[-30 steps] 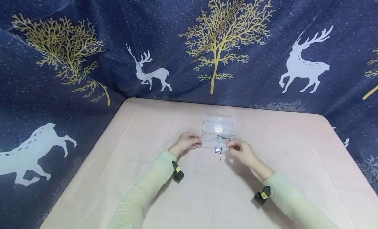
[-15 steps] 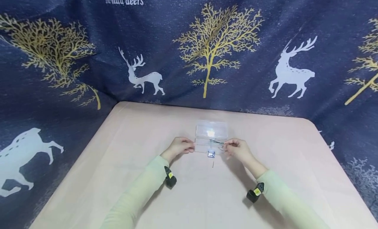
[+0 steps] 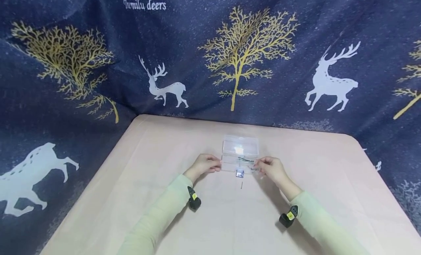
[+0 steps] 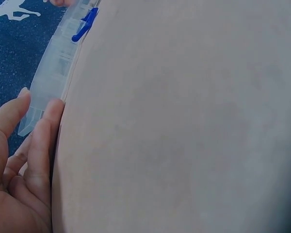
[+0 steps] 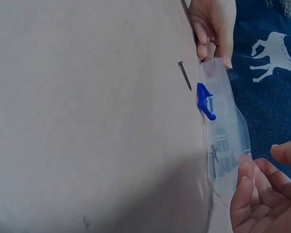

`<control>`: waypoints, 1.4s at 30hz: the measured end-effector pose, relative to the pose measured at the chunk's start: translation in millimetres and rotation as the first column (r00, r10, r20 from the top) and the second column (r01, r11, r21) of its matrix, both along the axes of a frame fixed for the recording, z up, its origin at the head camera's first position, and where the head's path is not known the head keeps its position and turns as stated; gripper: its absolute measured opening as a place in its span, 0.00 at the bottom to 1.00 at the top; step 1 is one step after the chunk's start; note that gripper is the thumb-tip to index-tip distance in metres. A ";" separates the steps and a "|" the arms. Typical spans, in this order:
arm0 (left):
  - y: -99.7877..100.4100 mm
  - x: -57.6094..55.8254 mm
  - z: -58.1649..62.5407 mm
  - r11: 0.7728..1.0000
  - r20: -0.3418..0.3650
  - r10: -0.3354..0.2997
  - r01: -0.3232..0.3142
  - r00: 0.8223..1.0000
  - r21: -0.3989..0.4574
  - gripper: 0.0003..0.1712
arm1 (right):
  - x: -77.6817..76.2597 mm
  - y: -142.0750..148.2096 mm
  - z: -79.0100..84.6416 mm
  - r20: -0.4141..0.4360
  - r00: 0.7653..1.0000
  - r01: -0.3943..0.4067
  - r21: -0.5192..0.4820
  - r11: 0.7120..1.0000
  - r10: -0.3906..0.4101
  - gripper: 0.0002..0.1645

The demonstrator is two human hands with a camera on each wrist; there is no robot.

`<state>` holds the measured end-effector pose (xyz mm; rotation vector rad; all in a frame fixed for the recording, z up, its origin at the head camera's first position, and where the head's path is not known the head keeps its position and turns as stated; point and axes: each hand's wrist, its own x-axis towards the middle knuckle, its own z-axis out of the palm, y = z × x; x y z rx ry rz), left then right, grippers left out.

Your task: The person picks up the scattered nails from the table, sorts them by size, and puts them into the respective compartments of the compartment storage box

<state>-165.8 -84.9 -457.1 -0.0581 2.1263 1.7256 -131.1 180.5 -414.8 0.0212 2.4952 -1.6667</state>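
Observation:
A clear plastic box with a blue latch stands on the table, its clear lid swung back. My left hand holds the box's left end, thumb on one side and fingers on the other in the left wrist view. My right hand is at the right end; in the right wrist view its fingertips are right at the box wall and its thumb stands apart. Dark nails lie inside the box, and some show through its wall in the right wrist view. One nail lies on the table before the latch.
The table has a pale pink cover. Behind and left of it hangs a dark blue cloth printed with white deer and golden trees. Black wrist cameras sit on both pale green sleeves.
The head view has shifted a little. My right fingers have moved slightly at the box's right end, and the dark nails there lie a bit differently. The left hand keeps its hold.

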 end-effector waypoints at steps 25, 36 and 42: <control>4.4 -0.4 -4.9 0.999 -0.017 0.027 -0.027 0.999 0.019 0.15 | 23.6 -12.8 1.8 -0.185 0.865 -0.379 0.370 0.848 0.467 0.07; 3.7 -0.2 -1.0 0.999 -0.022 0.043 -0.043 0.999 0.025 0.14 | 24.7 -20.0 -8.6 -0.251 0.653 -0.430 0.654 0.622 0.714 0.09; 3.9 -0.9 -1.0 1.000 -0.025 0.023 -0.023 0.999 0.019 0.14 | 24.8 -21.9 -14.6 -0.341 0.542 -0.336 0.750 0.570 0.768 0.06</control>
